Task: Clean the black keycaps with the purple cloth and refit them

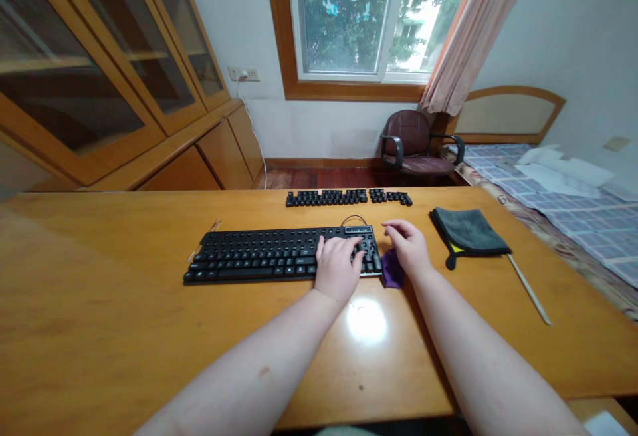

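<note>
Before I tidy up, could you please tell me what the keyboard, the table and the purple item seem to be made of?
Keyboard: probably black plastic, matte, judging by its blocky keys. Table: apparently wood or veneer, glossy, given its brown tone and bright sheen. Purple item: likely matte fabric, from its soft, uneven edges.

The left hand rests on a black keyboard — the right hand beside a purple cloth.
</note>
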Tool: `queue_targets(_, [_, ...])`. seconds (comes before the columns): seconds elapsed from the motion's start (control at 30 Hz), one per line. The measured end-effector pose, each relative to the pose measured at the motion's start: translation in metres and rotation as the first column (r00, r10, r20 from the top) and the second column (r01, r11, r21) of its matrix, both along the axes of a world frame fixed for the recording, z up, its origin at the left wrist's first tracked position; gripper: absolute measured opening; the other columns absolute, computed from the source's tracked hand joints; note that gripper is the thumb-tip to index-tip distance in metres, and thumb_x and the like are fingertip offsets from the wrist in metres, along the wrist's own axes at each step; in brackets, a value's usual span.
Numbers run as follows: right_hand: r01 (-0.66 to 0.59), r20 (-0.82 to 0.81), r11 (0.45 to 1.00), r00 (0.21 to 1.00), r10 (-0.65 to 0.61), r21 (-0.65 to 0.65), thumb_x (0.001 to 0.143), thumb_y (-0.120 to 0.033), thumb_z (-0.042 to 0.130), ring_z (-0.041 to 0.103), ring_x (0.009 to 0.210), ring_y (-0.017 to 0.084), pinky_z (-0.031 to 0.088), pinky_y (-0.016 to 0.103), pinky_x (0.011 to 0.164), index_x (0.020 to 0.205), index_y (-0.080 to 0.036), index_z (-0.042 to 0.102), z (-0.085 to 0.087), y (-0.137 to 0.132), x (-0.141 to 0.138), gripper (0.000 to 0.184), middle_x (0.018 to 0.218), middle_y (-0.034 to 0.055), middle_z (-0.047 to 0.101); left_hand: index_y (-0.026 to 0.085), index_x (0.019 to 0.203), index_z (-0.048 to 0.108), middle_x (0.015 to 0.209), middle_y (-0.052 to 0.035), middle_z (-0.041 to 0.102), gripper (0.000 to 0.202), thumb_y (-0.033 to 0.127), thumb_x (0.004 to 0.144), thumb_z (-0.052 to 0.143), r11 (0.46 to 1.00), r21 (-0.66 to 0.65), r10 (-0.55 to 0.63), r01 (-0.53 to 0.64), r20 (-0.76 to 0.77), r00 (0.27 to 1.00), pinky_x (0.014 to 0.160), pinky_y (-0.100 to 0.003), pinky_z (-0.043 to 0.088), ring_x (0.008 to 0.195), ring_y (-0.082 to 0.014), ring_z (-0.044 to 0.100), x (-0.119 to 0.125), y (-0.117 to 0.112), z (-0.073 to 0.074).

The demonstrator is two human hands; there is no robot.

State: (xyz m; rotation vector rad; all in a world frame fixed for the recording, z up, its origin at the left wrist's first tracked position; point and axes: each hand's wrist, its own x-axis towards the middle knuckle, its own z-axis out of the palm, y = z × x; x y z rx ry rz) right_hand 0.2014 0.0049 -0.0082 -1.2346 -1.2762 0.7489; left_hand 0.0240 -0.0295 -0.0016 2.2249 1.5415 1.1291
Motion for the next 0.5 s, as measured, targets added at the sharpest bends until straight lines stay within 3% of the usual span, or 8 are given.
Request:
queue_targets(0.07, [-0.155,0.214,0.987,0.966,0.143,0.039,0.072,-0.031,0.063,0.056,0.065,0.016,0.046,0.03,0.064,0.086,-0.021,0.07,0.0047,-0.0039,-0.004,0.019,0.078,0.0039,0.066,0.025,0.103,0.06,0.095,-0.0043,0.066,0.022,0.024,0.08,0.057,1.0,-0.015,0.02,-0.02,0.003,1.0,0.106,-0.053,0.021,0.098,-0.0217,0.056,0.0003,0.0004,-0.0008])
queue_targets(0.17, [-0.338,0.316,0.939,0.899,0.304,0.059,0.073,-0.031,0.066,0.061,0.08,0.02,0.048,0.036,0.076,0.093,-0.025,0.072,0.008,-0.0065,-0.0092,0.022,0.09,0.0054,0.069,0.025,0.101,0.059,0.093,-0.0042,0.067,0.02,0.025,0.081,0.056,0.999,-0.031,0.03,-0.029,0.018,0.999,0.106,-0.054,0.022,0.096,-0.0222,0.056,0.0008,0.0012,-0.0009])
queue_targets(0.5, [-0.35,0.367,0.935,0.878,0.309,0.051,0.075,-0.03,0.066,0.064,0.083,0.02,0.049,0.036,0.079,0.088,-0.025,0.073,-0.0012,-0.0024,-0.0108,0.016,0.087,0.0057,0.07,0.024,0.104,0.057,0.094,-0.004,0.067,0.024,0.019,0.081,0.051,0.999,-0.053,0.016,-0.014,0.037,0.999,0.106,-0.053,0.023,0.097,-0.0219,0.057,0.0013,0.0016,0.0017])
